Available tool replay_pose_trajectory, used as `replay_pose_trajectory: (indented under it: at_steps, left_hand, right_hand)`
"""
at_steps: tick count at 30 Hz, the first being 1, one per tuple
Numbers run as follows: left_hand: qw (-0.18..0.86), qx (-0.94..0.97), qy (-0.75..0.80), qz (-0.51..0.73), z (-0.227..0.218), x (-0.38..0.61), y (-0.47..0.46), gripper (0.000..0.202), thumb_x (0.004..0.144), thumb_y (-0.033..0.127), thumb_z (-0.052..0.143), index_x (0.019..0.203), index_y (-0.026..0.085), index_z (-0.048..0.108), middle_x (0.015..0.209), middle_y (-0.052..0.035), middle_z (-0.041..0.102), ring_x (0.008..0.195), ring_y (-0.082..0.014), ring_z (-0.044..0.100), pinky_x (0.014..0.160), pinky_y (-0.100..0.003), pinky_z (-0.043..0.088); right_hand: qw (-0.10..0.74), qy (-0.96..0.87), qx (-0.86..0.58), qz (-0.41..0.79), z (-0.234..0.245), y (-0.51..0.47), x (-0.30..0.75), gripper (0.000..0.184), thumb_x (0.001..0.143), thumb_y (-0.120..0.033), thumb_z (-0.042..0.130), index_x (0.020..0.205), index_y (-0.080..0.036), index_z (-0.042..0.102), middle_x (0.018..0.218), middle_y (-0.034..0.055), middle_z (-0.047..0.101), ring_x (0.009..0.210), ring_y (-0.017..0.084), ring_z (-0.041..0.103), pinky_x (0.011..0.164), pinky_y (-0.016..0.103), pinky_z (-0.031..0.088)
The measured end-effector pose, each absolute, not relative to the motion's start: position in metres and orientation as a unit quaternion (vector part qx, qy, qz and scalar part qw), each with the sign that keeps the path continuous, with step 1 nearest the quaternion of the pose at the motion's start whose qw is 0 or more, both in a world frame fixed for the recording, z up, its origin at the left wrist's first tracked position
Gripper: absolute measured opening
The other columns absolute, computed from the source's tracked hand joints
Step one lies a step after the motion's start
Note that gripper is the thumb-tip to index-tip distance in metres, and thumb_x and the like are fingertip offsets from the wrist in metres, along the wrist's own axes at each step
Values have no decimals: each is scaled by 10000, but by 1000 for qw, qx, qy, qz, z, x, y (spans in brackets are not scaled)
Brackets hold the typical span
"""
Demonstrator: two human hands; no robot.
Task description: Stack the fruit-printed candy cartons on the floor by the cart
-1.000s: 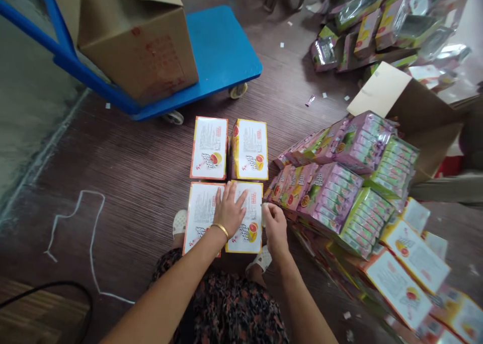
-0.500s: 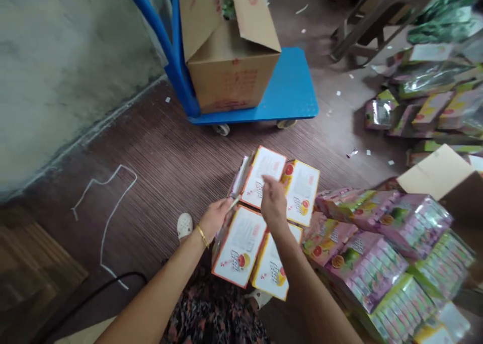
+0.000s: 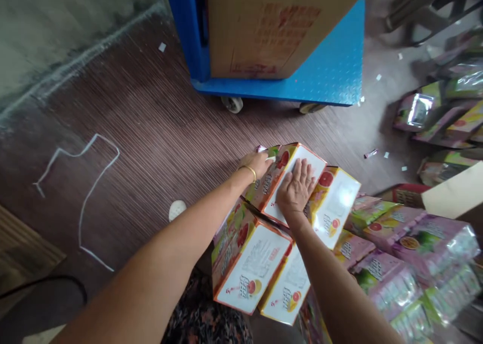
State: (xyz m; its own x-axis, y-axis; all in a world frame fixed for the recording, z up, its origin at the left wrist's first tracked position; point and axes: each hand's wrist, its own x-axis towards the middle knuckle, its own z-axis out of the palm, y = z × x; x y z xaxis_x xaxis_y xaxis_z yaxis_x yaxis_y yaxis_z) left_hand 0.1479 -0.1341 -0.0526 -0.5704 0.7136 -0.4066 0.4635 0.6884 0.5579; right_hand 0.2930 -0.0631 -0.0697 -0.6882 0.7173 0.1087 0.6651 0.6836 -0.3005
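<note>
A person is crouching over four printed cartons arranged two by two on a dark wood-grain floor. The right hand (image 3: 296,190) is lying flat, fingers spread, on the white top of the far-left carton (image 3: 298,170). The left hand (image 3: 259,163) is curling its fingers around that carton's far left corner, with a gold bangle (image 3: 250,171) on the wrist. Beside it is sitting a yellow-edged carton (image 3: 335,205); two more cartons (image 3: 252,263) are lying nearer the body. The block of four looks assembled. Many plastic-wrapped purple and green packs (image 3: 407,263) are still piled loosely to the right. Behind, a cardboard box (image 3: 279,27) is resting on a blue platform trolley (image 3: 332,67).
</note>
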Motion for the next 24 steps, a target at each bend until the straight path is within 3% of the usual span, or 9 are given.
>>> replay_pose_trajectory:
  at_steps: [6, 14, 19, 24]
  left_hand:
    - [328, 395, 846, 147, -59, 157, -133, 426, 961, 406, 375, 1121, 162, 685, 1125, -136, 678, 1073, -263, 630, 874, -343, 488]
    - [409, 351, 836, 100, -61, 217, -252, 394, 957, 437, 393, 1008, 205, 707, 976, -113, 718, 961, -279, 675, 774, -355, 506]
    - [319, 302, 880, 183, -87, 149, -173, 503, 996, 442, 261, 1080, 179, 682, 1013, -117, 708, 978, -254, 660, 788, -338, 484]
    - [379, 363, 833, 173, -133, 175, -143, 476, 986, 411, 297, 1097, 151, 679, 1084, -140, 691, 1023, -262, 645, 804, -326, 482]
  right_hand:
    - [110, -912, -377, 116, -72, -61, 290, 571, 975, -356, 199, 1511, -170, 267, 1577, 90, 253, 1474, 247, 157, 1189, 580, 137]
    - [114, -904, -387, 141, -69, -63, 295, 595, 962, -386, 202, 1514, -172, 262, 1579, 102, 241, 1475, 265, 150, 1182, 571, 150]
    - [124, -906, -384, 125, -73, -57, 301, 626, 951, -427, 218, 1508, -147, 275, 1565, 129, 271, 1474, 267, 157, 1175, 585, 150]
    - [139, -909, -376, 115, -79, -51, 308, 621, 956, -443, 226, 1505, -159, 280, 1561, 145, 276, 1467, 277, 179, 1153, 608, 186]
